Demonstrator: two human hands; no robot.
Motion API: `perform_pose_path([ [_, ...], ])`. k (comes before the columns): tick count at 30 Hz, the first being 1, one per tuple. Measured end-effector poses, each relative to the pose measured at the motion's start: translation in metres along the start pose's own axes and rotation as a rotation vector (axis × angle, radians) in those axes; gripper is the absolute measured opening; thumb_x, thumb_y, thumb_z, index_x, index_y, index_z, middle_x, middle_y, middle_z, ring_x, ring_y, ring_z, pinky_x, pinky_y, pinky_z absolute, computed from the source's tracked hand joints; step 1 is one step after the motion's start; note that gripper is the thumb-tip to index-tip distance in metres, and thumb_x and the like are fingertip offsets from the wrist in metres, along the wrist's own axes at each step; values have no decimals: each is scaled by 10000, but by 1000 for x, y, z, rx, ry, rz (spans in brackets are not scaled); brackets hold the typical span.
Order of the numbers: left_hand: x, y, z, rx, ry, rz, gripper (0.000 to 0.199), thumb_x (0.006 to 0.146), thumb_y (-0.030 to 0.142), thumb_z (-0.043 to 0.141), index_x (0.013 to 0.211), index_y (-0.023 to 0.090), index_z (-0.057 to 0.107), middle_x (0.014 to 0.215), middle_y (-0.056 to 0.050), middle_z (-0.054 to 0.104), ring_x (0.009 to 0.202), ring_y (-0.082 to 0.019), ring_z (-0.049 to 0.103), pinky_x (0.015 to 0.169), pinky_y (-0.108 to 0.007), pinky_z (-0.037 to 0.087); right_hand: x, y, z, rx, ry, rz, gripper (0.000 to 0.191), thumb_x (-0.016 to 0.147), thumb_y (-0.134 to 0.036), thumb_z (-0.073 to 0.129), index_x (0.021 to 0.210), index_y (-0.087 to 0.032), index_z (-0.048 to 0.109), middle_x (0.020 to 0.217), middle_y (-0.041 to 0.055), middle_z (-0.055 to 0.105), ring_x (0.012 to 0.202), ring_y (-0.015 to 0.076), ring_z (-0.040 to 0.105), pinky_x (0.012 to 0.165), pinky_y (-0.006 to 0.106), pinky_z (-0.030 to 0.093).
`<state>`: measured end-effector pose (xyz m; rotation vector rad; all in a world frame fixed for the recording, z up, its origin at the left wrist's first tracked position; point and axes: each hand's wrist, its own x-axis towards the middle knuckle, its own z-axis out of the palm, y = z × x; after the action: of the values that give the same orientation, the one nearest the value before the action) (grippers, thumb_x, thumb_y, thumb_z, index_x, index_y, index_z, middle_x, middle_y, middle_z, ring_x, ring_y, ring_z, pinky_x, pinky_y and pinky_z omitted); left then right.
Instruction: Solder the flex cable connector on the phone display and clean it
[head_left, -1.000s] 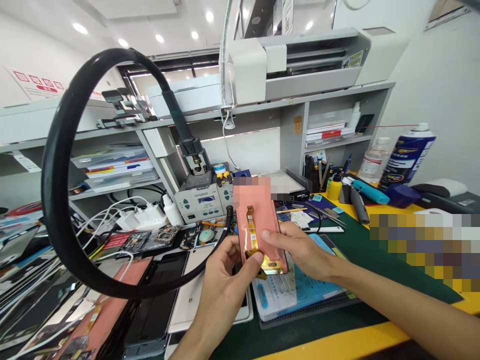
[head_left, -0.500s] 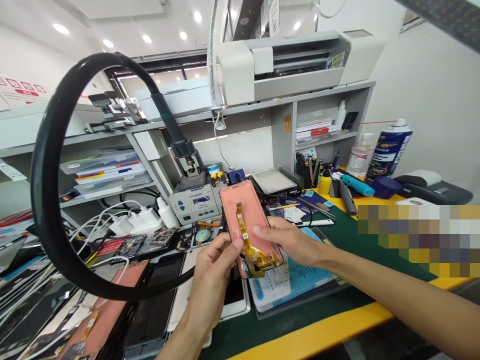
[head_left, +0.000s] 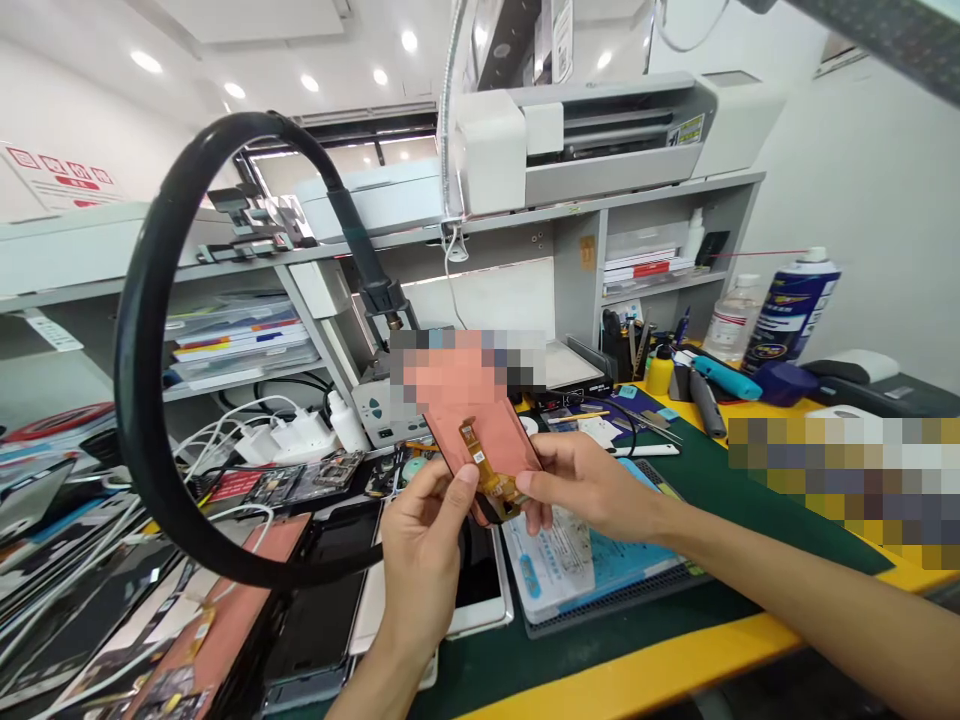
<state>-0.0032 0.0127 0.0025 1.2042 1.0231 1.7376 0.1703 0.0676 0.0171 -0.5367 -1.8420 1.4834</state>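
So that its ribbon cable is facing us, presumably, we are holding the pink panel above the workbench, left hand and right hand pinching its lower edges.

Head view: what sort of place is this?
Likely an electronics repair workshop, perhaps for phones: there are bare circuit boards, a white-framed screen, and a pink panel with a flat cable.

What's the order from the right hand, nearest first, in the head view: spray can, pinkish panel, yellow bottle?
1. Pinkish panel: touching the right hand, on its left.
2. Yellow bottle: beyond, to the right.
3. Spray can: farther right.
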Motion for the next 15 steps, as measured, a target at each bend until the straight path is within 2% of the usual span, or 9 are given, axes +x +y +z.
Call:
perform_pose_path([
  [6,0,0,-1,-19,-10,-48,161,829,316,708,923,184,707,750,14,628,623,-115,492,576,-241,414,0,-1,7,-62,69,-4,169,874,-284,645,806,-137,596,646,-3,622,565,116,610,540,215,489],
  [9,1,6,1,-55,-30,-86,123,827,294,707,838,172,696,722,21,615,611,-101,481,576,-221,410,1,1,6,-62,92,22,164,886,-277,620,799,-140,597,626,-8,622,553,117,620,522,209,478],
  [12,5,18,9,-187,-94,-198,142,855,283,654,796,157,683,721,1,631,620,-110,516,568,-214,420,2,1,5,-36,92,41,184,900,-293,589,800,-138,597,610,-4,622,538,128,628,518,224,488],
  [15,12,33,20,-372,-212,-376,213,884,306,576,866,135,701,778,-57,684,652,-162,605,575,-257,474,1,-1,4,-11,99,37,197,885,-304,595,776,-139,587,611,-3,616,525,133,631,517,238,502],
])
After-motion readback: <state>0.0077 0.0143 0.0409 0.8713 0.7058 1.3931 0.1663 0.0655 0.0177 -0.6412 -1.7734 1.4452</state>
